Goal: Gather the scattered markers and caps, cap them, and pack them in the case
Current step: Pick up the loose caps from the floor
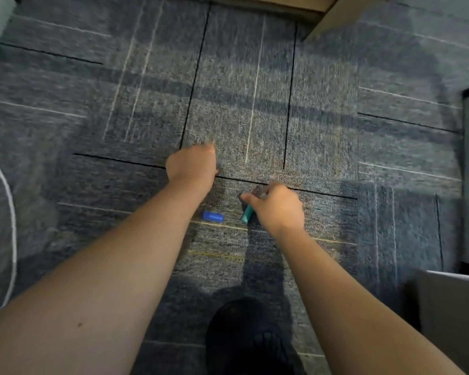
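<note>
A blue cap (212, 216) lies on the grey carpet floor (255, 104), between the two hands and nearer the person. Right of the cap, the right hand (278, 205) curls around a teal marker piece (247, 214). Beyond the cap, the left hand (191, 165) is fisted; whether it holds anything, I cannot tell.

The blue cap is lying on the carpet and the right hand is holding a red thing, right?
Not quite. In the head view the right hand holds a teal thing, not a red one. The blue cap does lie on the carpet.
</note>
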Demonstrator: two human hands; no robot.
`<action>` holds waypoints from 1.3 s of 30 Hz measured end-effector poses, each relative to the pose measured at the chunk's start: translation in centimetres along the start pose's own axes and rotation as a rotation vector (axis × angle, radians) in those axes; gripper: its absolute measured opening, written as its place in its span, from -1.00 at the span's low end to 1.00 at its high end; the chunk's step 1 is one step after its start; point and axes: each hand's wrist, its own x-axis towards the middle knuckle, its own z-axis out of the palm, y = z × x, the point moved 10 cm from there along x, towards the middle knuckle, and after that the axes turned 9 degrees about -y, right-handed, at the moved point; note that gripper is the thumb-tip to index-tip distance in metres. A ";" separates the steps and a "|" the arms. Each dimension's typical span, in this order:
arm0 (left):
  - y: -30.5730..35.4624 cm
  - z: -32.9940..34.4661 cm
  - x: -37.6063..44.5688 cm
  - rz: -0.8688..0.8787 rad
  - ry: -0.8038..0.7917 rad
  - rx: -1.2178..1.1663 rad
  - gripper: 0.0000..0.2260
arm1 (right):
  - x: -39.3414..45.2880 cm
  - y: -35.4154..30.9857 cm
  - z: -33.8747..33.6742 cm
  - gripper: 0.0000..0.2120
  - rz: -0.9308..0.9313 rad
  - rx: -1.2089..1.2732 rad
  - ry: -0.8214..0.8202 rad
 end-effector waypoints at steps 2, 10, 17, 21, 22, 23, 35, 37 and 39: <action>-0.1 -0.1 -0.7 0.028 -0.005 0.049 -0.78 | -0.5 -0.4 1.0 -0.62 0.001 -0.088 -0.049; -1.1 2.4 -4.5 0.191 -0.202 -0.089 -0.79 | -1.3 -1.4 2.3 -0.80 -0.037 -0.168 -0.077; 1.1 4.3 -5.9 0.297 -0.251 0.105 -0.70 | -2.3 -0.1 -1.2 -0.75 -0.057 -0.123 0.118; 1.8 5.1 -5.6 0.286 -0.233 0.168 -0.72 | -2.3 2.3 -2.1 -0.75 -0.004 -0.147 0.146; 1.8 5.3 -5.4 0.287 -0.246 0.169 -0.73 | -2.3 2.7 -2.1 -0.74 0.005 -0.146 0.147; 1.7 5.5 -5.3 0.291 -0.264 0.160 -0.74 | -2.3 3.0 -2.0 -0.72 0.010 -0.143 0.145; 0.9 5.0 -5.3 0.210 -0.232 -0.282 -0.75 | -2.4 0.4 1.2 -0.73 -0.064 -0.385 -0.015; 0.3 4.0 -5.5 0.206 -0.197 -0.339 -0.74 | -2.7 -0.8 1.0 -0.79 -0.103 -0.413 -0.004; -0.9 2.6 -5.9 0.182 -0.165 -0.402 -0.74 | -3.3 -2.6 0.7 -0.75 -0.148 -0.385 0.002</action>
